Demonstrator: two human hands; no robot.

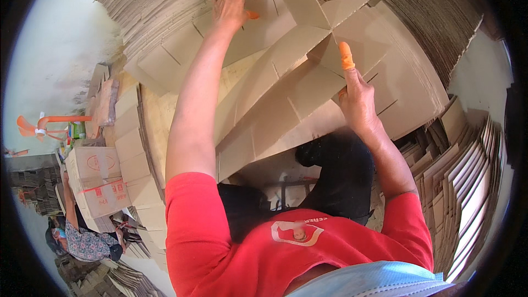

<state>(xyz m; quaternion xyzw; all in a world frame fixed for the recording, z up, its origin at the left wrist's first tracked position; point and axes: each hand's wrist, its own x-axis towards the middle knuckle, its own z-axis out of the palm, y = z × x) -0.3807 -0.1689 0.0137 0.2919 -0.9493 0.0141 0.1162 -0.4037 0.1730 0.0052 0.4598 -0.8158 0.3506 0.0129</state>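
Observation:
Partly assembled cardboard dividers (264, 77), made of slotted strips crossing one another, stand across the middle in front of me. My right hand (358, 102) holds their right side, its orange-capped digit stretched up along the cardboard and the other fingers curled below. At the upper left, my left hand (229, 10) rests on a flat slotted cardboard strip (181, 55) lying at the front of a stack. Its fingers lie close together, and its thumb, in another orange finger cap (252, 15), sticks out to the right. No strip shows lifted in that hand.
Stacks of flat cardboard (434, 11) rise at the far right, and more sheets (467, 181) stand on edge at the right. On the left are a taped carton (99, 181) and an orange fan (49, 124). Another person (91, 242) is at the lower left.

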